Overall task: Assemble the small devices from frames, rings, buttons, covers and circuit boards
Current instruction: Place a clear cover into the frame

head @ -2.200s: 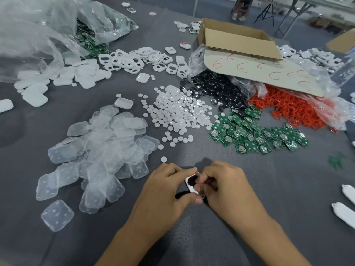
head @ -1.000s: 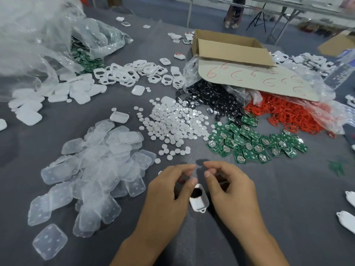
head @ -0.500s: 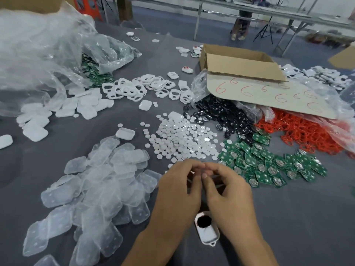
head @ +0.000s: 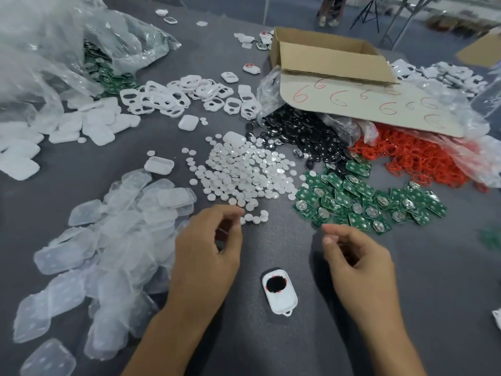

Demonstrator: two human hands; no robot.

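A white frame (head: 280, 294) with a black button and a red ring in its hole lies on the grey table between my hands. My left hand (head: 207, 253) hovers to its left, fingers curled and apart, near the edge of the white disc pile (head: 244, 169). My right hand (head: 357, 264) hovers to the right of the frame, fingers loosely curled, just below the green circuit boards (head: 366, 199). Neither hand shows anything held. Black buttons (head: 298, 137), red rings (head: 412, 158), white frames (head: 173, 96) and clear covers (head: 122, 234) lie in piles around.
An open cardboard box (head: 333, 58) lies on its side at the back, a card marked with red sixes in front of it. Crumpled plastic bags (head: 40, 55) fill the far left. White back shells (head: 89, 126) lie at the left. Table legs stand beyond.
The frame, held in both hands earlier, now lies on the table. My hands rose toward the disc pile together, then spread apart, the right one toward the circuit boards.
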